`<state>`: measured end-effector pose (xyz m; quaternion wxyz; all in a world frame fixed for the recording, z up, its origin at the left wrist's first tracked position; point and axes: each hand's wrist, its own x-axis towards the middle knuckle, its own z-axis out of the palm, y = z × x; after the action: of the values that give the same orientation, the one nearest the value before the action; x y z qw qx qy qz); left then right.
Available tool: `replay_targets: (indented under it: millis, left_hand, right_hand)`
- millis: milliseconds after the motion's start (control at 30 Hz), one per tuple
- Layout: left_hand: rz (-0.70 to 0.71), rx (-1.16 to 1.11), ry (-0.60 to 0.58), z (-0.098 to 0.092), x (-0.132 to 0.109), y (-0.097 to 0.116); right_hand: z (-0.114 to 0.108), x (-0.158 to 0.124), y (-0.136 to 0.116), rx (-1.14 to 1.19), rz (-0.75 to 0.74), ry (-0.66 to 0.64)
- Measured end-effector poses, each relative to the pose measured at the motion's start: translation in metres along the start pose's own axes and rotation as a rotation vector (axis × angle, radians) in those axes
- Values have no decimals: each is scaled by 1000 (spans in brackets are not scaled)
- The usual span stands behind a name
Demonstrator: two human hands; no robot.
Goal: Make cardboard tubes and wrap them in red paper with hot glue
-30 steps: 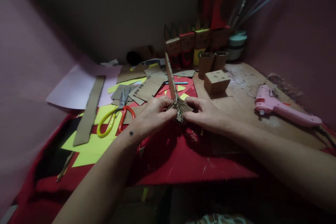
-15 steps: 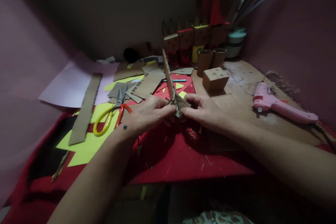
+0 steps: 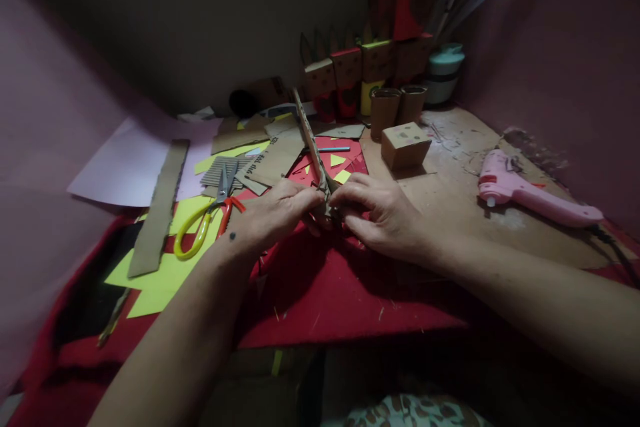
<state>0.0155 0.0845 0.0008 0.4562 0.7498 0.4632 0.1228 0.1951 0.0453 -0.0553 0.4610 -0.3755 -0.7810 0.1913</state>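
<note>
Between my hands is a strip of cardboard (image 3: 311, 139), its long flat part pointing away from me and its near end frayed and peeled. My left hand (image 3: 287, 208) pinches the near end from the left, thumb on top. From the right, my right hand (image 3: 380, 211) grips the same end with fingers curled, hiding much of the torn part. Left of my left hand lie scissors (image 3: 207, 213) with one yellow and one red handle, blades pointing away. Under the work spreads a red cloth (image 3: 340, 300) dotted with small scraps.
On the right lies a pink glue gun (image 3: 535, 193) with a cord. Behind my right hand sits a small cardboard box (image 3: 406, 147) near cardboard tubes (image 3: 385, 112). Left are a long cardboard strip (image 3: 159, 213), yellow paper (image 3: 150, 293) and a white sheet (image 3: 120, 160).
My right hand has closed in over the frayed end, its fingers more curled, covering the flared layers that showed before. The cardboard strip sits slightly lower and left, with the whole view shifted a little.
</note>
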Motion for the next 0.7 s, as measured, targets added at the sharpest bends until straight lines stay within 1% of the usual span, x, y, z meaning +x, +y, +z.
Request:
replay_targets:
  millis: [133,267,400,500,600,700]
  left_hand:
    - [7,-3,-10,0,0,1]
    - [-10,-36,-3,1,1,3]
    - [1,-47,31,1,1,1]
    - [34,-66,12,0,2,-1]
    - [7,-46,3,0,3,0]
    - [2,-38,25,1,2,4]
  right_hand:
    - [-3,1,-1,-19,8,-52]
    - [-2,1,-1,-10,-9,-77]
    - [1,0,3,0,-37,-43]
    - [2,0,5,-14,-64,-20]
    - [3,0,4,-48,-59,-32]
    - [3,0,3,-90,-70,-17]
